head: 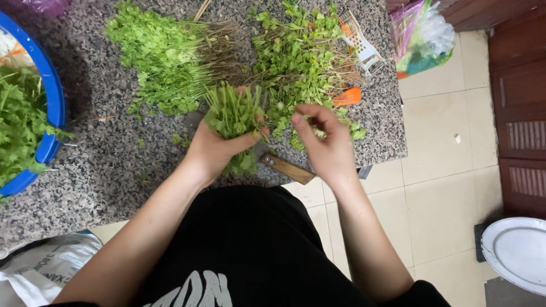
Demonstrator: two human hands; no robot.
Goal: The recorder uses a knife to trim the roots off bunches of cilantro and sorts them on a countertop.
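Left hand (219, 149) grip closed around a herb bunch (233, 113), stems pointing up, just above the wooden-handled knife (286, 168) on the granite worktop (108, 165). Right hand (324, 145) – fingers pinching a sprig, right of the bunch. Loose herb piles (170, 54) lie beyond the knife; blue basin (48, 108) far left.

A speckled grey granite table (114, 170) carries a round blue plastic basin (52, 102) of greens, a white and orange grater (359, 45) and a wooden-handled knife (287, 168). A white round plate (515, 253) lies on the beige tiled floor (443, 193).
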